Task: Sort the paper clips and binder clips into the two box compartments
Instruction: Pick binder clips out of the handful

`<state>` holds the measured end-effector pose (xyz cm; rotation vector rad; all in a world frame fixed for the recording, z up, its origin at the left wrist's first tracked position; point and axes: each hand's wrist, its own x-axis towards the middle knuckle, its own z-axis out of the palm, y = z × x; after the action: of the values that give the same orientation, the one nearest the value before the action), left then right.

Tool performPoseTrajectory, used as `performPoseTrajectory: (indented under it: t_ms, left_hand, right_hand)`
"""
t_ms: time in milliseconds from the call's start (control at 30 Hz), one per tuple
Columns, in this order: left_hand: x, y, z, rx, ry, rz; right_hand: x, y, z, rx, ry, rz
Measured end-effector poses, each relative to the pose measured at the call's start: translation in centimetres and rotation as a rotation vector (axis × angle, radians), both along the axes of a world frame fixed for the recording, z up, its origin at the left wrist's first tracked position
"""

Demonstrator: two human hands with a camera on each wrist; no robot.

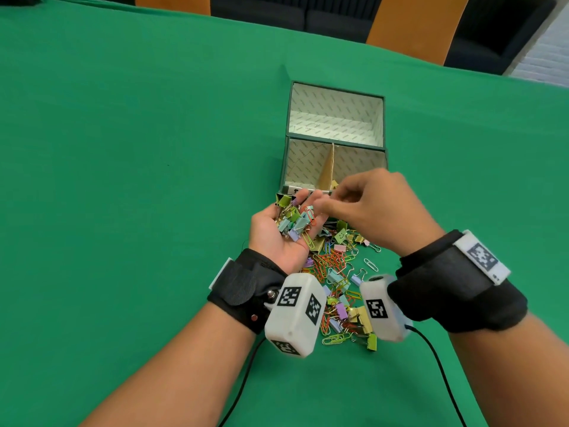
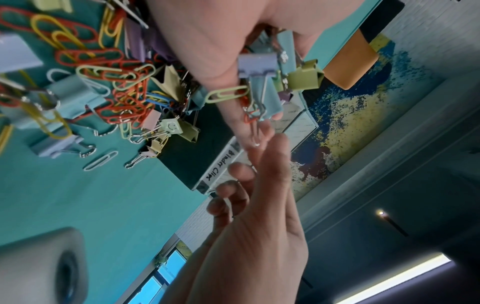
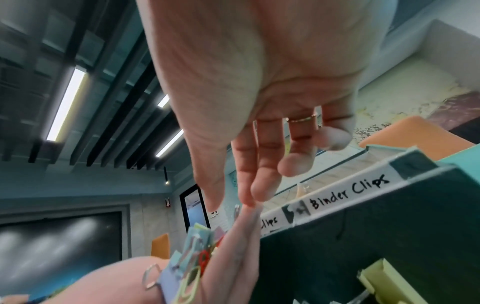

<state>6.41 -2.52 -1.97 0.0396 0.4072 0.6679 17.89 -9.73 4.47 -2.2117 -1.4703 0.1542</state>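
Observation:
My left hand [image 1: 289, 206] lies palm up in front of the box [image 1: 284, 167] and carries a heap of pastel binder clips and coloured paper clips [image 2: 257, 67]. My right hand [image 1: 323, 204] reaches over from the right. Its thumb and forefinger meet my left fingertips and pinch a small silver clip [image 2: 256, 145]. The box has a cardboard divider [image 1: 328, 167] between two compartments. The rim label [image 3: 350, 189] over the right one reads "Binder Clips". A mixed pile of clips [image 1: 338, 272] lies on the cloth between my wrists. A yellowish clip [image 1: 334, 182] sits inside by the divider.
The box's open lid [image 1: 335, 118] lies flat behind it. Green cloth [image 1: 138, 180] covers the table. Black cables [image 1: 246, 380] trail from both wrist cameras to the near edge. Orange and black chair backs [image 1: 409, 23] stand beyond the far edge.

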Motion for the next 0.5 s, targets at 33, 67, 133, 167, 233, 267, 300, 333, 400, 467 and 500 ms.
performPoseTrajectory:
  t_ms: [33,67,133,167,233,267,300,333,400,467,500]
  left_hand:
    - [0.0,0.0,-0.1,0.002,0.012,-0.002]
    - [0.0,0.1,-0.2,0.003,0.022,-0.004]
    - [0.0,0.1,-0.3,0.010,0.034,-0.004]
    - [0.0,0.2,-0.3,0.014,0.033,-0.005]
    - [0.0,0.1,-0.3,0.027,0.029,-0.006]
    - [0.1,0.0,-0.3,0.031,0.025,-0.008]
    - [0.1,0.0,-0.2,0.027,0.012,-0.007]
    - [0.1,0.0,-0.3,0.018,-0.009,-0.004]
    - [0.1,0.0,-0.4,0.011,-0.040,0.000]
    - [0.1,0.1,-0.5,0.007,-0.048,-0.013]
    - [0.1,0.2,-0.6,0.002,-0.049,-0.021]
  right_hand:
    - [-0.1,0.1,-0.3,-0.024,-0.001,-0.002]
    - [-0.2,0.2,-0.6,-0.040,0.002,-0.004]
    - [-0.6,0.3,-1.1,-0.044,0.010,-0.011]
    - [-0.7,0.2,-1.2,-0.034,0.024,-0.016]
    - [-0.8,0.2,-1.2,0.013,0.068,-0.031]
    - [-0.8,0.1,-1.0,0.049,0.093,-0.038]
    - [-0.7,0.0,-0.8,0.084,0.115,-0.042]
    - [-0.6,0.0,-0.6,0.110,0.134,-0.042]
    - [-0.4,0.0,-0.3,0.128,0.160,-0.034]
    - [0.0,-0.1,-0.2,0.168,0.188,-0.052]
    - [0.3,0.0,-0.1,0.206,0.202,-0.074]
